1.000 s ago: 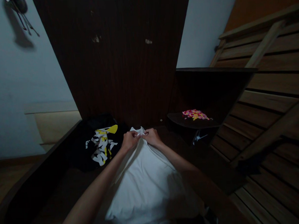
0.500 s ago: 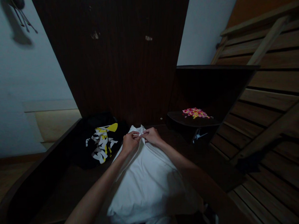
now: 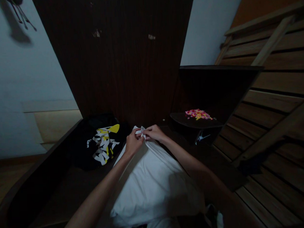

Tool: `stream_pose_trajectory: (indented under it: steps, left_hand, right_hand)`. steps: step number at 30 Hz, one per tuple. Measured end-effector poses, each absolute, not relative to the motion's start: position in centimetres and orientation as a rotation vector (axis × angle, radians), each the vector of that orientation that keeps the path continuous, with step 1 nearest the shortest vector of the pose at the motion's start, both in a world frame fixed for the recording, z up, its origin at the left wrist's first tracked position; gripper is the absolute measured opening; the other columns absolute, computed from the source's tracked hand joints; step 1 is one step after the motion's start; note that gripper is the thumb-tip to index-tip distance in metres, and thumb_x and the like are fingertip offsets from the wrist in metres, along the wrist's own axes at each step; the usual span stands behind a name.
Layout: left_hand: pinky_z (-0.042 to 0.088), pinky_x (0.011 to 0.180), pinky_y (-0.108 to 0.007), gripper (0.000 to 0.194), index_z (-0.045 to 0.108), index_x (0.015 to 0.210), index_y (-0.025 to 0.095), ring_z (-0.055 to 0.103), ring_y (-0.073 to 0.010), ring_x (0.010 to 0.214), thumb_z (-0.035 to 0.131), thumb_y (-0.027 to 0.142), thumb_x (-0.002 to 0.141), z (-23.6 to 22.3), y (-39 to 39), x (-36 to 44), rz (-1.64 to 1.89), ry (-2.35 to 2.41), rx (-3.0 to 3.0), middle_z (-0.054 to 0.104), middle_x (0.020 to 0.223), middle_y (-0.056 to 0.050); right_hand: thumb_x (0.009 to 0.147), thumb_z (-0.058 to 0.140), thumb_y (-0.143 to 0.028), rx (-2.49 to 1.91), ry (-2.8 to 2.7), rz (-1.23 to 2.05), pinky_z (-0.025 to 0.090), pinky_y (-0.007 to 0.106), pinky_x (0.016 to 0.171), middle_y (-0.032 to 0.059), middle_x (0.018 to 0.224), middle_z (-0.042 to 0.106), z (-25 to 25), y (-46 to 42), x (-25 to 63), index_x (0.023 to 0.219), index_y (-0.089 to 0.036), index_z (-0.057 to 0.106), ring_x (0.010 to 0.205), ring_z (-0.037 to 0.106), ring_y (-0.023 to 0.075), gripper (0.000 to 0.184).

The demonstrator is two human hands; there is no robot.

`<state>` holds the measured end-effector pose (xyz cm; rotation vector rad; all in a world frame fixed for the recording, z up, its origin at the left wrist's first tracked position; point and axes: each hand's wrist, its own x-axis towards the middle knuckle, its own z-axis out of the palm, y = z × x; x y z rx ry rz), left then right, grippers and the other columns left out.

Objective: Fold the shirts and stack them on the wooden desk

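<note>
A white cloth (image 3: 151, 184) spreads below my hands, broad and creased near me and narrowing to gathered corners at the far end. I cannot make out whether it is a pillowcase or a garment. My left hand (image 3: 134, 141) is closed on the gathered far end, thumb and fingers pinching the fabric. From the other side my right hand (image 3: 154, 133) pinches the same bunched part, its fingertips touching or nearly touching those of the left. Part of the gathered fabric is hidden behind the fingers.
Black clothing with a white and yellow print (image 3: 105, 145) lies left of the cloth. A corner shelf (image 3: 177, 118) at right bears a pile of small pink and yellow pieces (image 3: 198, 114). Wooden slats (image 3: 273, 99) stand at far right, a dark wood panel (image 3: 130, 68) behind.
Both hands stay at the far end of the cloth. The fingers have shifted slightly, and the right hand's fingers now reach further left over the gathered fabric.
</note>
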<state>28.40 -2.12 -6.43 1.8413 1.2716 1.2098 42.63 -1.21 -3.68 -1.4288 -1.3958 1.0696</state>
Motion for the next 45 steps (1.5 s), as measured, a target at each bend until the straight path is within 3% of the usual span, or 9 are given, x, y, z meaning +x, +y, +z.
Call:
stream_pose_trajectory:
  steps: [3, 7, 11, 14, 17, 23, 27, 36, 45]
  left_hand:
    - [0.053, 0.071, -0.026, 0.042, 0.057, 0.115, 0.017, 0.071, -0.0188, 0.079, 0.059, 0.008, 0.074, -6.5, -2.2, 28.5, 1.222, 1.240, 1.804, 0.076, 0.095, -0.006]
    - [0.053, 0.070, -0.026, 0.042, 0.050, 0.116, 0.018, 0.071, -0.0172, 0.078, 0.055, 0.007, 0.075, -6.6, -2.4, 28.5, 1.182, 1.216, 1.685, 0.074, 0.104, -0.007]
    - [0.052, 0.081, -0.030, 0.032, 0.052, 0.105, 0.020, 0.067, -0.0190, 0.094, 0.054, 0.009, 0.075, -6.8, -3.8, 27.8, 1.250, 1.203, 1.809, 0.069, 0.113, -0.008]
    - [0.046, 0.094, -0.038, 0.019, 0.059, 0.091, 0.021, 0.061, -0.0251, 0.103, 0.054, 0.012, 0.075, -7.7, -7.0, 27.6, 1.279, 1.200, 2.121, 0.068, 0.104, -0.010]
    - [0.048, 0.083, -0.037, 0.005, 0.061, 0.079, 0.022, 0.063, -0.0246, 0.084, 0.056, 0.020, 0.079, -9.5, -10.9, 28.8, 1.133, 1.203, 2.116, 0.066, 0.080, -0.008]
    - [0.043, 0.047, -0.026, 0.039, 0.055, 0.095, 0.021, 0.057, -0.0138, 0.047, 0.074, 0.044, 0.070, -13.1, -13.6, 34.3, 0.879, 1.041, 1.277, 0.063, 0.076, -0.002]
    - [0.035, 0.035, -0.022, 0.050, 0.045, 0.080, 0.022, 0.056, -0.0129, 0.042, 0.079, 0.053, 0.059, -14.2, -12.9, 36.4, 0.810, 0.885, 0.950, 0.055, 0.066, 0.004]
    - [0.033, 0.044, -0.021, 0.041, 0.049, 0.062, 0.019, 0.047, -0.0082, 0.045, 0.082, 0.042, 0.054, -14.6, -13.4, 36.9, 0.803, 0.760, 0.975, 0.054, 0.054, 0.003]
    - [0.039, 0.049, -0.022, 0.051, 0.036, 0.086, 0.026, 0.043, -0.0094, 0.047, 0.080, 0.026, 0.059, -14.9, -14.7, 37.3, 1.155, 1.034, 0.890, 0.041, 0.058, 0.011]
  right_hand:
    - [0.073, 0.075, -0.022, -1.469, -1.432, 0.984, 0.048, 0.016, 0.048, -0.0012, 0.060, 0.066, -3.4, -0.9, 42.6, 0.078, -0.011, 0.074, 0.049, 0.059, 0.0086, 0.012]
    - [0.071, 0.075, -0.017, -1.515, -1.524, 0.859, 0.047, 0.016, 0.048, -0.0027, 0.063, 0.067, -3.8, -0.5, 42.5, 0.102, -0.014, 0.073, 0.050, 0.061, 0.0090, 0.031]
    - [0.075, 0.065, -0.011, -1.532, -1.642, 0.770, 0.047, 0.016, 0.049, -0.0013, 0.065, 0.069, -4.2, -0.4, 42.6, 0.100, -0.015, 0.075, 0.050, 0.062, 0.0097, 0.028]
    - [0.075, 0.062, -0.009, -1.549, -1.681, 0.728, 0.046, 0.015, 0.049, -0.0010, 0.067, 0.070, -4.3, -0.4, 42.5, 0.094, -0.017, 0.077, 0.051, 0.062, 0.0088, 0.026]
    - [0.075, 0.061, -0.008, -1.553, -1.685, 0.737, 0.045, 0.014, 0.048, -0.0012, 0.066, 0.069, -4.2, -0.2, 42.4, 0.092, -0.017, 0.078, 0.050, 0.062, 0.0084, 0.026]
    - [0.073, 0.063, -0.008, -1.565, -1.755, 0.670, 0.044, 0.013, 0.050, -0.0031, 0.059, 0.067, -3.6, 0.4, 42.6, 0.087, -0.018, 0.078, 0.052, 0.063, 0.0084, 0.023]
    - [0.074, 0.064, -0.009, -1.564, -1.765, 0.693, 0.046, 0.014, 0.052, -0.0017, 0.063, 0.069, -3.2, 0.6, 42.9, 0.089, -0.017, 0.077, 0.053, 0.065, 0.0092, 0.021]
    - [0.076, 0.064, -0.010, -1.555, -1.773, 0.707, 0.048, 0.015, 0.054, -0.0005, 0.066, 0.071, -2.9, 1.2, 42.6, 0.086, -0.016, 0.077, 0.053, 0.066, 0.0098, 0.017]
    - [0.078, 0.063, -0.009, -1.518, -1.749, 0.773, 0.050, 0.015, 0.053, -0.0006, 0.066, 0.071, -2.4, 1.4, 42.5, 0.087, -0.016, 0.077, 0.054, 0.067, 0.0102, 0.019]
